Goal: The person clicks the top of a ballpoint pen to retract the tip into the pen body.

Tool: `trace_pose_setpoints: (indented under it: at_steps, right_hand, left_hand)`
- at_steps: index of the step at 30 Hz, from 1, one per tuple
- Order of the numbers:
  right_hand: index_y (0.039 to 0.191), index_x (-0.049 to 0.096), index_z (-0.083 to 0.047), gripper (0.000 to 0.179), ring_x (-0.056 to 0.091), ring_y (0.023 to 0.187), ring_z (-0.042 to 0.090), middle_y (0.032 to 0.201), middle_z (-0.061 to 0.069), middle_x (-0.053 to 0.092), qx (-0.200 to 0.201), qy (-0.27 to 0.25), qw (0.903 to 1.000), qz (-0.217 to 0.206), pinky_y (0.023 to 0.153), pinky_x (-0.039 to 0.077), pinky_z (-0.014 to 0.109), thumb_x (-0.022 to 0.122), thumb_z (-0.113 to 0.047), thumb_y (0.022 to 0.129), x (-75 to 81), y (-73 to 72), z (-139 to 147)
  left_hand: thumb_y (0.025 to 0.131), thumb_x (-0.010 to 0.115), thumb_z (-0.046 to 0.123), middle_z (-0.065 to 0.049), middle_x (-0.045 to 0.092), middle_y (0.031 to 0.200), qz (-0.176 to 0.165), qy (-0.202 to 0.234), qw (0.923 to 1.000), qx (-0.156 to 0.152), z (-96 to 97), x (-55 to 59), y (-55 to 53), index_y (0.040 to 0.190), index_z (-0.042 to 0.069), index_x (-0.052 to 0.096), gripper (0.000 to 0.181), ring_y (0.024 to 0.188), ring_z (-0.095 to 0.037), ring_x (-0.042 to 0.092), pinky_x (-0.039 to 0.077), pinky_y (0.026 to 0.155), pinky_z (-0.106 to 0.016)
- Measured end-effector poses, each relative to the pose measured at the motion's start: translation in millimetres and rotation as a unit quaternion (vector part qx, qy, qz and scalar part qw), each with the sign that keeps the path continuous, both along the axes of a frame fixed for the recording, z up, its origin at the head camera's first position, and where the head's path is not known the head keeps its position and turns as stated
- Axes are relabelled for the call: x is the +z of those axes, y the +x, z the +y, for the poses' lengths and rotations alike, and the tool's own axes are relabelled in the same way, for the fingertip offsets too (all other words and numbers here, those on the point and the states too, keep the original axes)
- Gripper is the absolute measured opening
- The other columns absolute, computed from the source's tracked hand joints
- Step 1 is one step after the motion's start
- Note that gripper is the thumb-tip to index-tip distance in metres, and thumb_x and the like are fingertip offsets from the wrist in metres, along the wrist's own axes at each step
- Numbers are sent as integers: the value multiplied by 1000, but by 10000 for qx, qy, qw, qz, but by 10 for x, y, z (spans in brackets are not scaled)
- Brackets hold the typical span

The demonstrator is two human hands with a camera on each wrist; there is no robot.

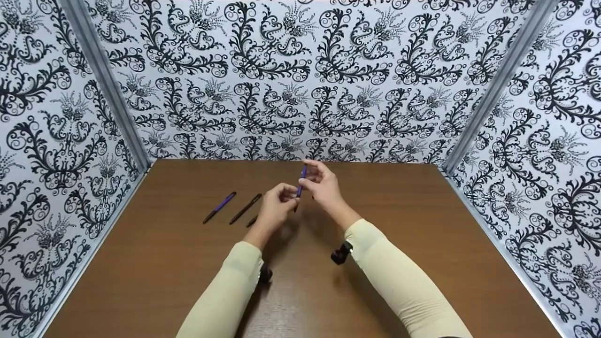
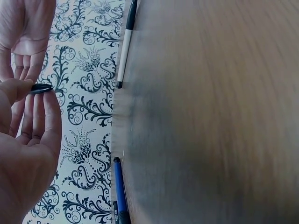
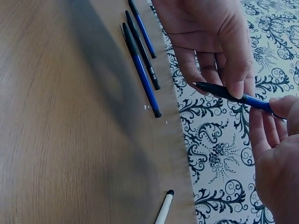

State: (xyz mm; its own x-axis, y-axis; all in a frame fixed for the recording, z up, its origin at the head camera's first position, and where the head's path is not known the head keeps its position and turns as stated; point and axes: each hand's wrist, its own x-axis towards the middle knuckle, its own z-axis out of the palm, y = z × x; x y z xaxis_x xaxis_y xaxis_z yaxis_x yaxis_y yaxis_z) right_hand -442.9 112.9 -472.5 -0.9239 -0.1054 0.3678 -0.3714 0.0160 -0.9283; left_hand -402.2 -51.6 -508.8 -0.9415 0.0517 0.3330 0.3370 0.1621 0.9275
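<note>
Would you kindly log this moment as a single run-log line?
left hand: pinches blue-and-black pen toward tip | right hand: pinches opposite end | table: three pens side by side, white pen apart

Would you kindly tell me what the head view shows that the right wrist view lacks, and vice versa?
Only the head view shows the sleeves and metal posts.
Only the right wrist view shows the white body of a pen on the table.
Both show the left hand and right hand holding a blue pen, a row of three pens, and the patterned wall.
</note>
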Motion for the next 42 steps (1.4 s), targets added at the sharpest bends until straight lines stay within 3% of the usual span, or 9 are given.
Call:
trace_pose_setpoints:
  at_steps: [6, 19, 35, 42]
  right_hand:
    - [135, 68, -10, 52, 69, 88, 18, 114, 30, 68, 15, -104, 9999, -45, 80, 65, 39, 76, 9, 87, 11, 7, -5]
    - [130, 69, -7, 48, 69, 84, 16, 102, 16, 71, 39, -188, 9998, 0, 78, 64, 34, 76, 12, 86, 31, 10, -28]
    - [138, 65, -11, 58, 68, 88, 19, 106, 18, 68, 58, -205, 9997, -84, 80, 64, 36, 74, 13, 86, 12, 20, -43]
    - [139, 64, -11, 60, 69, 88, 19, 110, 25, 67, 52, -164, 9998, -54, 79, 64, 35, 74, 14, 86, 12, 18, -43]
  left_hand:
    - [91, 76, -1, -12, 72, 98, -47, 7, 10000, 2, 0, 4, -2, 108, 2, 71, 18, 88, -16, 66, 57, 77, -23]
    - [90, 76, -1, -12, 71, 97, -54, 62, 9999, -103, -15, 20, 3, 107, 2, 70, 18, 85, -16, 65, 56, 75, -23]
    - [90, 76, -2, -20, 71, 101, -80, 241, 9996, -126, -21, -2, 13, 110, -2, 71, 21, 86, -21, 65, 54, 73, -21]
    - [90, 75, -1, -13, 71, 97, -137, 141, 9997, -121, -32, -4, 12, 108, 1, 71, 19, 83, -15, 65, 56, 72, -23]
